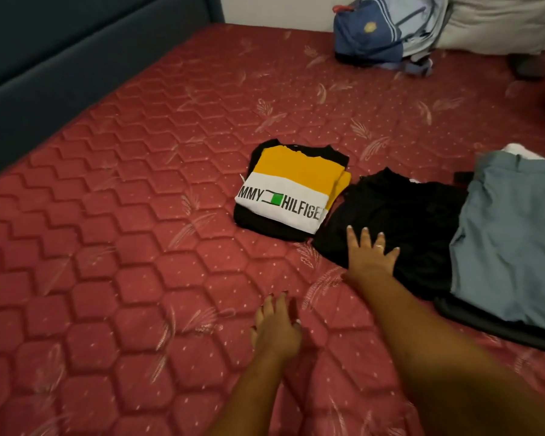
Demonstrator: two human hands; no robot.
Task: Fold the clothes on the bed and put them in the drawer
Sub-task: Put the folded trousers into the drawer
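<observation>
1. Across nearly the whole view, the red quilted mattress [107, 247] carries every garment. No drawer is in sight, so where the clothes will go cannot be judged from here.
2. At the right edge lies the blue-grey garment [510, 240], unfolded and overlapping the right side of the black garment. Pulling the black one free could drag it along and rumple both.
3. The black garment [400, 215] sits loosely bunched between the blue-grey piece and the folded shirt, touching the shirt's right edge.
4. The folded shirt [293, 190] (yellow, white and black, lettering up) looks finished and lies mid-bed. A careless sweep of the black cloth could knock its fold open.
5. The right hand [372, 253] lies flat on the near-left corner of the black garment, fingers spread and gripping nothing. A flat palm may only slide the fabric rather than lift it.
6. The left hand [277, 332] hovers over bare mattress, fingers relaxed and empty.
</observation>
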